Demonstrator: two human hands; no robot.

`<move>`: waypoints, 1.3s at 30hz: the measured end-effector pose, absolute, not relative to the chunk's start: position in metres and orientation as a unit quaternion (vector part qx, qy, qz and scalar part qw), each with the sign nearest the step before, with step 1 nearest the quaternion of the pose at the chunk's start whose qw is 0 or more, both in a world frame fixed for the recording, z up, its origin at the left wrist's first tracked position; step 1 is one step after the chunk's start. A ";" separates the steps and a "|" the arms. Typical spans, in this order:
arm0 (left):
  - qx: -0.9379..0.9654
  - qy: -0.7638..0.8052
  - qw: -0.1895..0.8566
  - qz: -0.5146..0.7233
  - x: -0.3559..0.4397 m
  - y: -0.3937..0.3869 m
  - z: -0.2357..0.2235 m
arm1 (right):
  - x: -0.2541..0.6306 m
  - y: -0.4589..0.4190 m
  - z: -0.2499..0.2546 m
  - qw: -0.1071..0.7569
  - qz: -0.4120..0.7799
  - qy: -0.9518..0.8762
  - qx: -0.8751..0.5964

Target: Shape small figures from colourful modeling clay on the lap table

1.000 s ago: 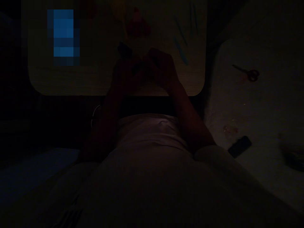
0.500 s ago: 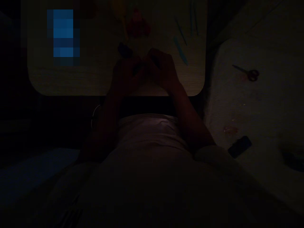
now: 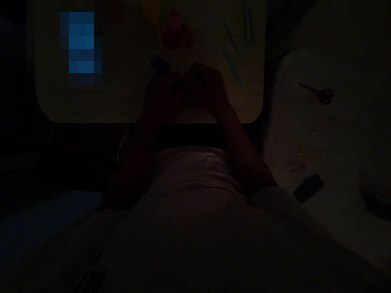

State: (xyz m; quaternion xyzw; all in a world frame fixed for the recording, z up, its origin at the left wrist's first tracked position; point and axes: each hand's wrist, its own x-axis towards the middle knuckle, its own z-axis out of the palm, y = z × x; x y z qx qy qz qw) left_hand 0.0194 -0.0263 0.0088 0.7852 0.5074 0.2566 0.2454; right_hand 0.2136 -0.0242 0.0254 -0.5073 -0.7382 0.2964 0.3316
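Observation:
The scene is very dark. My left hand (image 3: 161, 94) and my right hand (image 3: 207, 87) meet over the near part of the wooden table (image 3: 91, 106), fingers curled inward and tips close together. Whatever they pinch between them is too dark to make out. Just beyond my left hand lies a dark bluish lump (image 3: 160, 65). Farther back sit a red shaped piece (image 3: 177, 32) and a yellow piece (image 3: 152, 14) with a thin tail. To the right of my right hand lie a light blue flat tool (image 3: 232, 65) and several thin blue sticks (image 3: 232, 39).
A pixelated blue patch (image 3: 81, 42) covers the table's left part. On a pale surface to the right lie scissors (image 3: 319, 93), a dark phone-like rectangle (image 3: 308, 189) and a reddish scrap (image 3: 297, 166). A dark object (image 3: 377, 203) sits at the right edge. A white cable (image 3: 121, 148) hangs below the table's edge.

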 end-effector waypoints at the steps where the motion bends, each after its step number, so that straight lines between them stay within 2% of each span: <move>1: 0.785 0.508 0.250 0.252 0.019 -0.026 0.008 | 0.214 -0.024 0.025 0.333 0.295 -0.739 -0.506; 30: 0.792 0.485 0.239 0.286 0.017 -0.024 0.002 | 0.214 -0.027 0.028 0.310 0.271 -0.744 -0.526; 39: 0.784 0.492 0.257 0.280 0.016 -0.024 0.002 | 0.212 -0.024 0.025 0.339 0.258 -0.751 -0.504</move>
